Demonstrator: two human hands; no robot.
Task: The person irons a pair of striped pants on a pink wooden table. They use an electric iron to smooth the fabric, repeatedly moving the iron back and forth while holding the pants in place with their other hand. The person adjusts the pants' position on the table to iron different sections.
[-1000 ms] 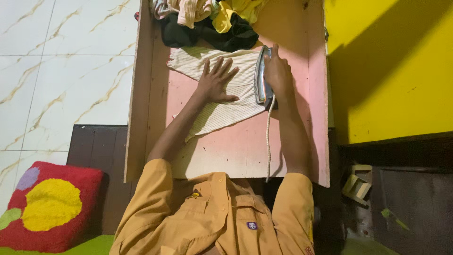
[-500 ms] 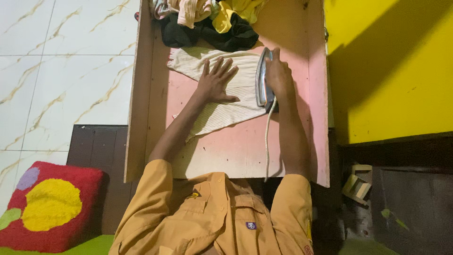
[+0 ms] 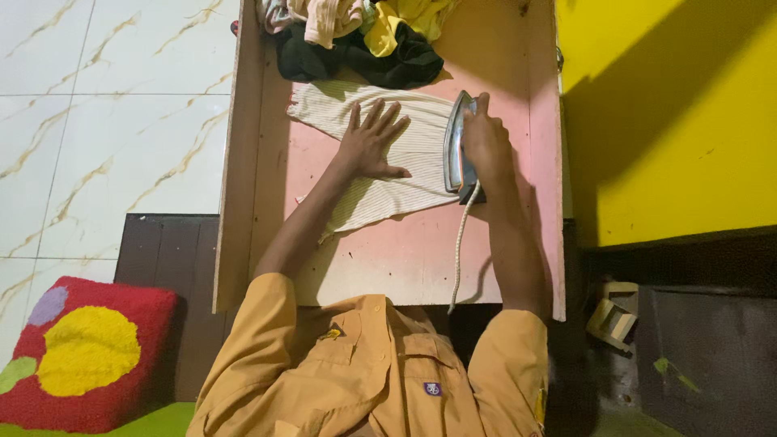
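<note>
A cream striped cloth [image 3: 388,158] lies flat on a pink wooden board [image 3: 405,251]. My left hand [image 3: 370,143] rests on it with fingers spread, pressing it down. My right hand [image 3: 486,142] grips the handle of a silver electric iron [image 3: 456,146], which stands on the cloth's right edge. The iron's pale cord [image 3: 460,243] runs back toward my body. I wear an orange-brown shirt.
A heap of clothes [image 3: 364,36], black, yellow and pink, sits at the board's far end. A yellow wall [image 3: 672,113] stands to the right. A red and yellow cushion [image 3: 81,356] lies on the floor at the lower left, beside pale marble tiles [image 3: 105,121].
The iron in my right hand has slid slightly along the cloth's right edge. My left hand stays spread on the cloth.
</note>
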